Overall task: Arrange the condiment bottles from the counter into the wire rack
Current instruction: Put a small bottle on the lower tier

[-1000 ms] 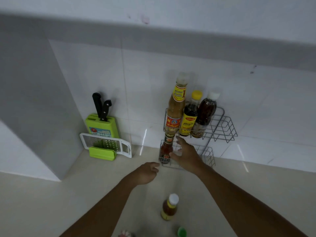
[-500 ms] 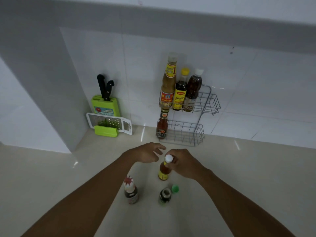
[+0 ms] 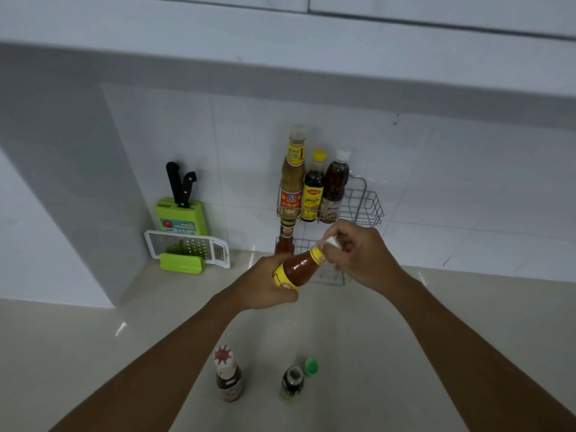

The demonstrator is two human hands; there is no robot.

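Partly done: 3 tall bottles (image 3: 313, 185) upright in upper tier of grey wire rack (image 3: 369, 207), 1 red-sauce bottle (image 3: 285, 241) below. Orange chilli-sauce bottle (image 3: 299, 266) tilted, off the counter: left hand (image 3: 265, 288) wrapped round base, right hand (image 3: 361, 254) pinching white cap. Left on beige counter (image 3: 93, 353): 2 small dark bottles (image 3: 229, 378).

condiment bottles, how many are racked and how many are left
Done: three on the wire rack's top shelf, one red bottle below. In hand: the chili sauce bottle, left hand on its body, right hand at the cap. Left: two bottles on the counter.
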